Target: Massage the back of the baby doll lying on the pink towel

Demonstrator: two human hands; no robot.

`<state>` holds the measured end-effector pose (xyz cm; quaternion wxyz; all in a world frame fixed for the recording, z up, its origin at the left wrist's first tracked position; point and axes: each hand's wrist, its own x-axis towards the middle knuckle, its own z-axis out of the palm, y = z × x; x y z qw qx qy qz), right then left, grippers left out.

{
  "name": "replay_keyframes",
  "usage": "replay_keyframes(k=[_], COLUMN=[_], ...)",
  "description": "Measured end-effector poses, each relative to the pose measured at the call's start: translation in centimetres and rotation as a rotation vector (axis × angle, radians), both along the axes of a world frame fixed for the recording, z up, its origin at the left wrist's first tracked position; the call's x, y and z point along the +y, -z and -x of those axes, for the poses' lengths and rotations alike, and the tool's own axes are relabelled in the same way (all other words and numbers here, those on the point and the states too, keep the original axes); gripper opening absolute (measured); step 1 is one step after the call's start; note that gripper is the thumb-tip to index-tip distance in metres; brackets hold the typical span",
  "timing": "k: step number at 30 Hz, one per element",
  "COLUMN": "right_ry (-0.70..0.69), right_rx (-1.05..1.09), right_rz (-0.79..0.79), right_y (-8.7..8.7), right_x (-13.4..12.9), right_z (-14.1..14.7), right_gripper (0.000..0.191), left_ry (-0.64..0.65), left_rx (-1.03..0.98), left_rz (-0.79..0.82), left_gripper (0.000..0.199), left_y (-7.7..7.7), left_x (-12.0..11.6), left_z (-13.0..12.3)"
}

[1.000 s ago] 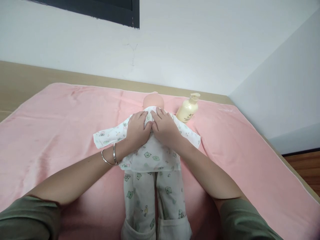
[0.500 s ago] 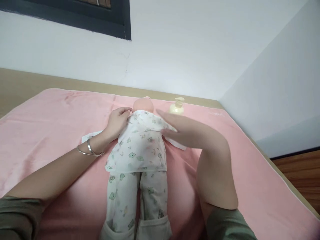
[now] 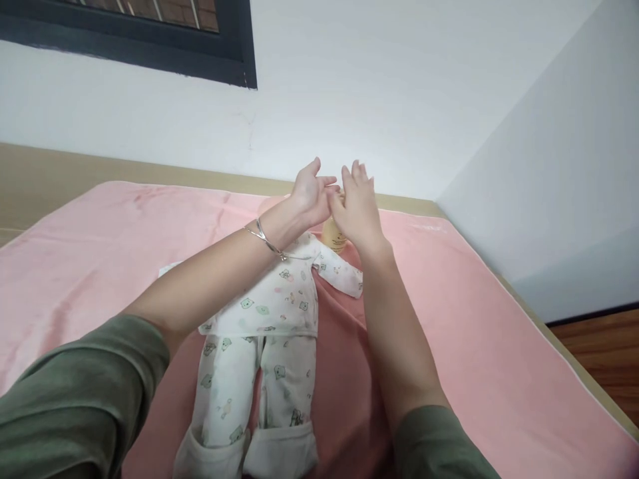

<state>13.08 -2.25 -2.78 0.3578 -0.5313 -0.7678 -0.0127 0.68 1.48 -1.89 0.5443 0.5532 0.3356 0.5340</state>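
A doll in a white printed top point(image 3: 279, 299) and matching trousers point(image 3: 229, 386) lies on a pink cloth point(image 3: 424, 319). Its head is mostly hidden behind my left forearm. My left hand point(image 3: 313, 193) is raised beyond the doll's shoulder, palm up and fingers apart, with nothing seen in it. Close on its right, my right hand point(image 3: 357, 203) has its back to me and its fingers stretched over the top of a pale yellow bottle point(image 3: 333, 236). The bottle's top is largely covered by the hands, and whether they touch it is unclear.
The pink cloth covers a wooden surface point(image 3: 54, 169) that meets a white wall point(image 3: 359, 86). A dark window frame point(image 3: 234, 50) is at the upper left. Brown wood point(image 3: 599, 346) shows at the right edge.
Both hands have left the doll's top and moved up and to the right, to the bottle. The bottle stands nearer the doll, and the doll's right-side sleeve lies stretched out.
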Motion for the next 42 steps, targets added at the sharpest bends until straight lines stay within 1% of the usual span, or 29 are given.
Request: replay_keyframes(k=[3,5,8,9,11,13,15,19,23,26,29,32,34,36,38,39,40,41,42], right_ry=[-0.031,-0.053,0.011,0.04,0.076,0.087,0.105,0.205,0.291,0.3,0.294,0.287,0.301,0.352,0.423,0.439,0.427,0.384,0.308], right_rx=[-0.028,-0.055,-0.095,-0.111,-0.139,-0.159,-0.165,-0.124,-0.045,-0.023,-0.044,-0.096,-0.162,-0.24,-0.285,-0.285,-0.263,-0.222,-0.168], right_rz=[0.075,0.099,0.087,0.084,0.079,0.065,0.046,0.035,0.047,0.038,0.04,0.073,0.133,0.212,0.295,0.323,0.332,0.327,0.301], right_y=[0.1,0.1,0.3,0.5,0.8,1.0,1.0,0.9,0.9,1.2,1.4,1.4,1.2,0.8,0.0,-0.5,-1.1,-1.7,-2.3], right_x=[-0.3,-0.5,-0.6,-0.6,-0.5,-0.4,-0.3,0.2,0.7,0.7,0.5,0.1,-0.4,-1.0,-2.0,-2.7,-3.5,-4.5,-5.5], right_z=[0.6,0.8,1.2,1.4,1.6,1.7,1.8,2.4,3.2,3.4,3.4,3.5,3.9,4.6,5.4,5.9,6.5,7.1,7.8], right_gripper=[0.046,0.044,0.044,0.045,0.047,0.047,0.045,0.032,0.02,0.017,0.02,0.032,0.043,0.055,0.064,0.063,0.058,0.051,0.045], left_ry=[0.101,0.115,0.128,0.113,0.036,-0.042,-0.056,0.011,0.165,0.184,0.183,0.194,0.231,0.269,0.269,0.252,0.225,0.201,0.186], left_rx=[-0.202,-0.283,-0.352,-0.364,-0.377,-0.382,-0.381,-0.351,-0.281,-0.243,-0.251,-0.26,-0.243,-0.243,-0.281,-0.31,-0.34,-0.37,-0.4], left_rz=[0.187,0.28,0.365,0.389,0.413,0.4,0.378,0.402,0.41,0.484,0.537,0.566,0.594,0.609,0.601,0.594,0.59,0.591,0.6], left_gripper=[0.067,0.067,0.065,0.063,0.059,0.057,0.056,0.048,0.036,0.034,0.034,0.03,0.029,0.029,0.029,0.029,0.03,0.03,0.031], left_y=[-0.3,-0.6,-0.9,-0.9,-0.7,-0.5,-0.2,0.6,1.7,2.1,1.8,1.3,1.0,0.7,0.5,0.3,0.1,-0.3,-0.7], left_x=[-1.5,-2.7,-4.0,-4.3,-5.2,-6.5,-8.2,-12.2,-14.9,-15.8,-16.4,-17.4,-18.0,-18.3,-18.2,-18.0,-17.8,-17.5,-17.3], left_z=[-1.0,-1.3,-1.1,-0.8,0.0,1.0,2.1,3.9,5.3,6.4,7.4,8.1,8.5,8.8,9.1,9.2,9.3,9.4,9.6])
